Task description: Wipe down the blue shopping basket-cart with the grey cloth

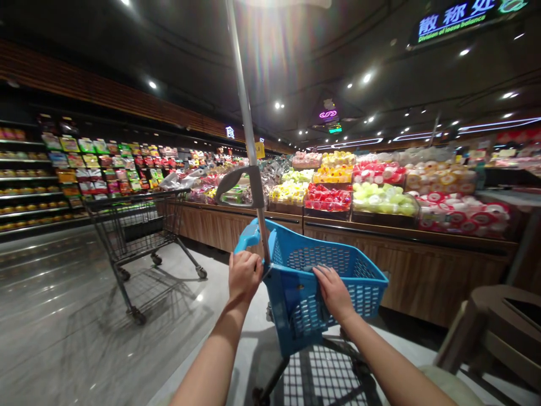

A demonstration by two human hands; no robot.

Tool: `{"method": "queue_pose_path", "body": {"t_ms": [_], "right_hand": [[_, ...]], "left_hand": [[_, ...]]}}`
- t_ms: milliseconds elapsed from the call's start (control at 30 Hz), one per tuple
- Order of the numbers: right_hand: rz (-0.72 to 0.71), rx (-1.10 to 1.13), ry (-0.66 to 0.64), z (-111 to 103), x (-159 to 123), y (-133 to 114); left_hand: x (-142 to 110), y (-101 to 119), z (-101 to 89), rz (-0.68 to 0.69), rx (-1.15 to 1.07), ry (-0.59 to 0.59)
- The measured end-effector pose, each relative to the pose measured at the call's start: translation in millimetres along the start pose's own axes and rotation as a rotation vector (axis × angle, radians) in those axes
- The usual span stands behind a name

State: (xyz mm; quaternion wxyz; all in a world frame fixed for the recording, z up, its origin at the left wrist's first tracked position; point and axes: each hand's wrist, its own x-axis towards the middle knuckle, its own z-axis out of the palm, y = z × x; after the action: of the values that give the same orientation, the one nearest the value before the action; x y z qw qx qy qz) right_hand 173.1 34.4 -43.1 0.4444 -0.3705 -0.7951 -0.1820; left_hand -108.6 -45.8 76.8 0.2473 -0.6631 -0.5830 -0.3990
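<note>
A blue plastic shopping basket [291, 304] with perforated sides sits on a dark wheeled cart frame [274, 379]. My left hand [245, 275] is closed around the lower end of the blue handle [247, 235], at the basket's near left corner. My right hand [333, 290] is bent over the near rim, pressing what looks like a grey-blue cloth [324, 316] against the basket side. Most of that cloth is hidden under the hand. A metal pole [244, 84] with a grey looped grip [236, 186] rises beside my left hand.
A dark wire shopping cart [143, 225] stands to the left on the shiny floor. Ahead runs a wood-fronted display counter [240, 228] heaped with wrapped sweets [327, 196]. A brown stool [499, 316] is close on the right. Packaged goods fill the left wall shelves [29, 177].
</note>
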Motion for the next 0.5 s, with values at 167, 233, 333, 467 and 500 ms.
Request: {"method": "queue_pose_path", "body": {"t_ms": [167, 233, 333, 467, 500], "right_hand": [[0.008, 0.027, -0.001, 1, 2, 11], [0.031, 0.047, 0.016, 0, 2, 16], [0.110, 0.102, 0.050, 0, 3, 23], [0.204, 0.127, 0.090, 2, 9, 31], [0.215, 0.125, 0.099, 2, 12, 30]], "left_hand": [[1, 6, -2.3, 0.012, 0.004, -0.035], [0, 11, -3.1, 0.023, 0.016, -0.051], [-3, 23, -5.1, 0.054, 0.026, -0.068], [-8, 43, -6.0, 0.071, 0.019, -0.084], [-9, 48, -5.4, 0.068, 0.018, -0.084]]}}
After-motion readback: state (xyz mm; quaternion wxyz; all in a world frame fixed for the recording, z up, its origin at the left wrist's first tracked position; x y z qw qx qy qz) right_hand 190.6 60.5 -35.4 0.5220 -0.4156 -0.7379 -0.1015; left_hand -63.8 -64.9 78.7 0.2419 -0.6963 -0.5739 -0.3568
